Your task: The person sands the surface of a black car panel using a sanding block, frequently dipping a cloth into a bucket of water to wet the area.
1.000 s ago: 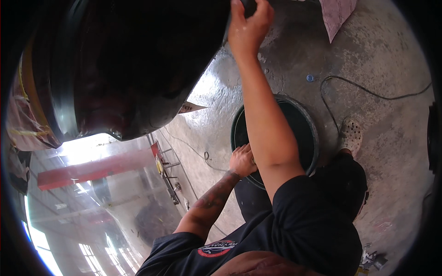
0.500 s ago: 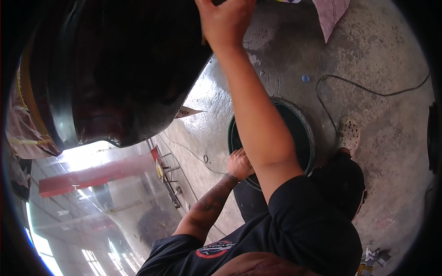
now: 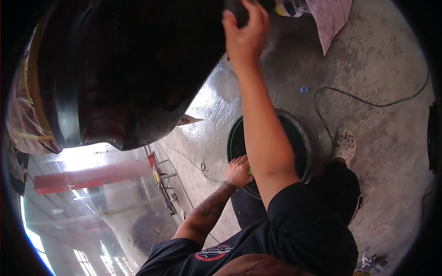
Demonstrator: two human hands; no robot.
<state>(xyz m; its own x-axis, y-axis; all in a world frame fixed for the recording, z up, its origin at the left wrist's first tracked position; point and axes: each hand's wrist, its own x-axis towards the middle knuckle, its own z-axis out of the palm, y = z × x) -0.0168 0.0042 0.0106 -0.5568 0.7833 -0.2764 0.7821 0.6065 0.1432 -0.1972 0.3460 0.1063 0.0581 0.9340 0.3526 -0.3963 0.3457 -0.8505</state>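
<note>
A glossy black vehicle body panel [image 3: 138, 55] fills the upper left, with masking film and tape [image 3: 32, 115] on its left side. My right hand [image 3: 248, 34] is raised at the panel's right edge, fingers curled round a dark object [image 3: 237, 9] I cannot identify. My left hand [image 3: 237, 171] is low at the left side of a dark green bucket [image 3: 301, 142], closed on a small green item mostly hidden beside my right forearm, which crosses over the bucket.
Masking paper [image 3: 331, 18] hangs at the top right. A black cable [image 3: 368, 102] curves over the concrete floor [image 3: 386, 152] near a small blue cap [image 3: 304, 90] and my perforated shoe [image 3: 345, 140]. Tools [image 3: 370, 262] lie at the lower right. A metal rack [image 3: 165, 177] stands left of the bucket.
My right hand moved left along the panel's edge, then back right and slightly down. My left hand and the bucket appear a little lower in the picture, along with the surroundings.
</note>
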